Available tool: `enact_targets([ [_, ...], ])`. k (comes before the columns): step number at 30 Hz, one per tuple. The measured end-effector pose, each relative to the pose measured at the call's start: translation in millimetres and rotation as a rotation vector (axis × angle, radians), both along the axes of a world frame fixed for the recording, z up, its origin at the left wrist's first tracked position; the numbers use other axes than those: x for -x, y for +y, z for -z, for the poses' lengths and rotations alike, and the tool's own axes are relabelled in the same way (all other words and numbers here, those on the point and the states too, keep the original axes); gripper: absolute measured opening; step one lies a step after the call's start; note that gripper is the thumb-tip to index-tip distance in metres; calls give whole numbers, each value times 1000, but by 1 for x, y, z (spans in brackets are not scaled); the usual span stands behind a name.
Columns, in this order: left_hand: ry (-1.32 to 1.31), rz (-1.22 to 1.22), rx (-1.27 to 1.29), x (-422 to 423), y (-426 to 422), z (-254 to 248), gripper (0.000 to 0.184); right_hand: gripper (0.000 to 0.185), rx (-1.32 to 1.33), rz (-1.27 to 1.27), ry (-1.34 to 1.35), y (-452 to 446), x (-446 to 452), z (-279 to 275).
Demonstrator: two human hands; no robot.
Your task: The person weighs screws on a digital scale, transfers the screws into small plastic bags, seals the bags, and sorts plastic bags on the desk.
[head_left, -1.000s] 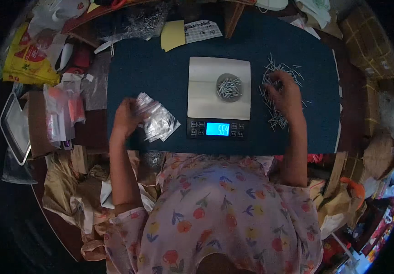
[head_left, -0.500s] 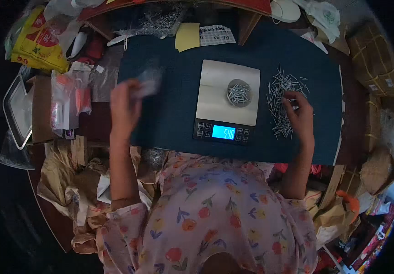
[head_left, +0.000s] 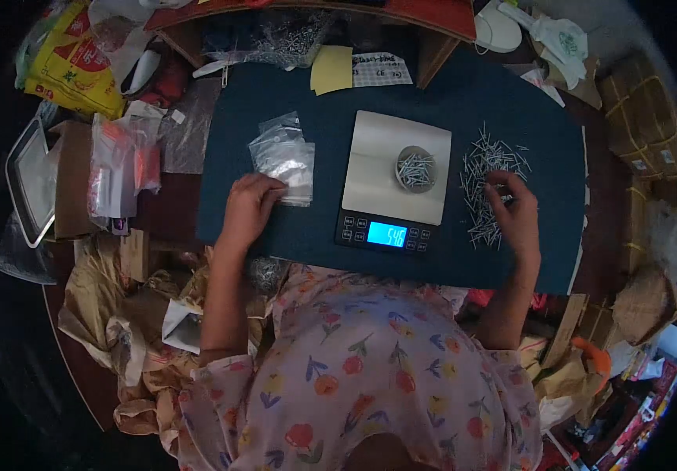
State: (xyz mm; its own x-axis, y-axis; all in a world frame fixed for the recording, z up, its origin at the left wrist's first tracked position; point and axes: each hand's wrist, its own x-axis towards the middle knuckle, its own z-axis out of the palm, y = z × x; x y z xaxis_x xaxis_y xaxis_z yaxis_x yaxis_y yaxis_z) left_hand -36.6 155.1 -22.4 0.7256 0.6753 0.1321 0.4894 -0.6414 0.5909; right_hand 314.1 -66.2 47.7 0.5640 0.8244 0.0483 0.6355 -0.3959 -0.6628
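My left hand (head_left: 252,206) pinches the lower left edge of a small stack of clear zip-lock bags (head_left: 285,163) lying on the dark mat. My right hand (head_left: 516,210) rests at the right side of a loose pile of thin metal nails (head_left: 481,184); its fingers are curved, with a gap between thumb and forefinger and nothing visible in it. Between the hands stands a digital scale (head_left: 360,141), its blue display lit and reading about 546. On its plate sits a small round bowl (head_left: 415,188) holding more of the nails (head_left: 415,167).
Yellow paper (head_left: 332,69) and a handwritten note (head_left: 382,71) lie at the back, below a red-topped shelf (head_left: 307,9). Left are a cardboard box (head_left: 73,180), a metal tray (head_left: 16,188) and plastic packets (head_left: 111,180). Tied cartons (head_left: 645,118) stand on the right.
My left hand has come down and to the right, and the bags, blurred in the air before, now lie on the mat. My right hand has stayed by the nails.
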Motion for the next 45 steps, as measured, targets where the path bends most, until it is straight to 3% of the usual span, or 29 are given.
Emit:
enact_targets([
  [8, -63, -208, -16, -14, -22, -38, 23, 28, 19, -156, 80, 4, 14, -14],
  [10, -254, -127, 104, -19, -23, -34, 19, 25, -117, -329, -19, 10, 21, -10],
  [12, -340, 24, 102, -40, -32, -47, 17, 26, -156, -365, 138, 18, 45, -19],
  [16, -319, 181, 210, -68, -67, -81, 15, 19, -407, -484, -12, 39, 80, -11],
  [21, -357, 235, 279, -90, -86, -80, 9, 13, -313, -597, -31, 37, 83, -7],
  [27, -266, 323, 486, -79, -96, -65, 11, 13, -288, -737, 185, 24, 90, 4],
  [31, -422, 239, 502, -84, -102, -56, 19, 15, -234, -735, 263, 18, 81, 5],
  [34, -326, 501, 469, -85, -93, -50, 21, 16, -272, -682, 310, 15, 76, 5],
  [37, -539, 484, 168, -89, -89, -63, 20, 15, -229, -567, 382, 16, 70, 3],
  [40, -496, 534, 234, -81, -83, -58, 17, 16, -251, -499, 391, 18, 69, 6],
  [42, -443, 519, 190, -83, -78, -57, 16, 21, -335, -386, 346, 26, 60, 5],
  [43, -415, 511, 168, -83, -77, -57, 15, 38, -330, -372, 249, 29, 48, 15],
  [45, -341, 483, 86, -85, -80, -66, 12, 51, -266, -297, 72, 37, 40, 26],
])
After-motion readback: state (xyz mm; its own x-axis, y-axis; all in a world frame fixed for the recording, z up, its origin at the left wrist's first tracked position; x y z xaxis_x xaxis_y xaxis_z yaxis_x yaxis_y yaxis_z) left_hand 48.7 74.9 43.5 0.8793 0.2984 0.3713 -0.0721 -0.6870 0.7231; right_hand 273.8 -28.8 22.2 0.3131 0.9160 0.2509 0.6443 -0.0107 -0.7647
